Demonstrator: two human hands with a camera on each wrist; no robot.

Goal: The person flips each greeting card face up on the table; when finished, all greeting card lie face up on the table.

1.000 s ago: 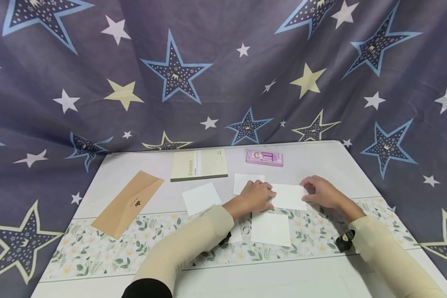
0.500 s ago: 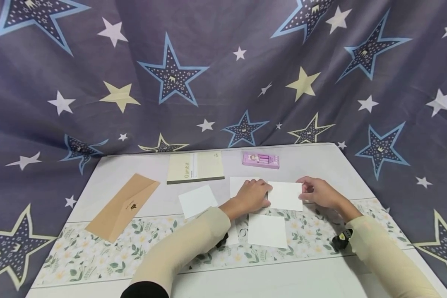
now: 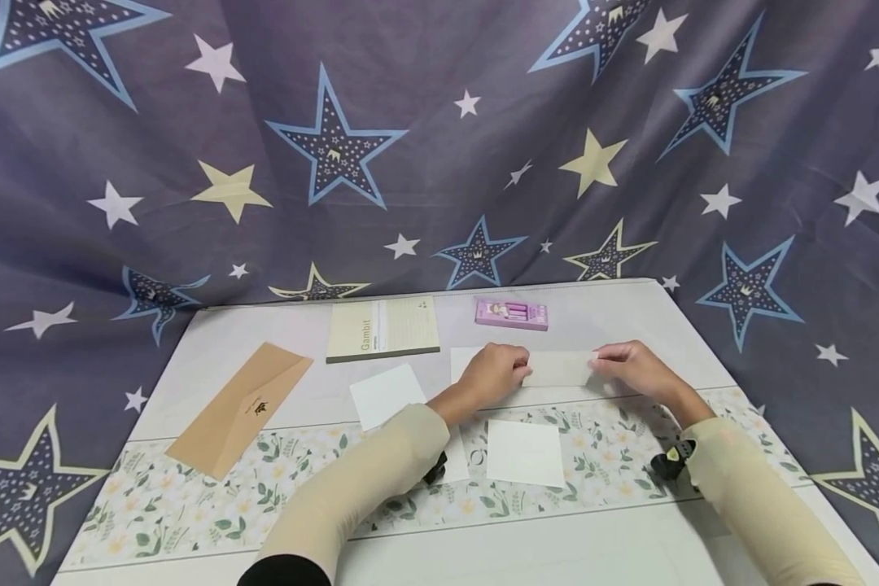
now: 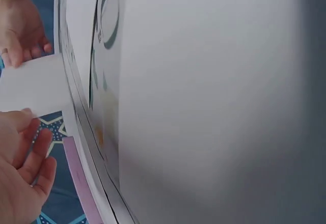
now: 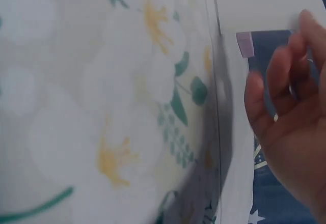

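Observation:
A white square sheet of paper (image 3: 557, 369) is held up between my two hands, tilted so that it looks like a narrow strip in the head view. My left hand (image 3: 492, 376) pinches its left side and my right hand (image 3: 633, 368) pinches its right side. In the left wrist view, thumbs and fingers hold opposite edges of this sheet (image 4: 35, 84). A second white square (image 3: 525, 452) lies on the flowered band just in front. Another (image 3: 388, 395) is to the left, and the left hand and arm partly cover two more.
On the left of the table (image 3: 190, 529) lies a brown paper envelope (image 3: 242, 409). A cream notebook (image 3: 383, 328) and a purple box (image 3: 511, 313) are at the back. A star-patterned curtain (image 3: 439, 146) hangs behind the table.
The paper between my hands has tilted, from its full face showing to a narrow strip, and its near edge has risen. Both hands keep hold of it; the other sheets stay put.

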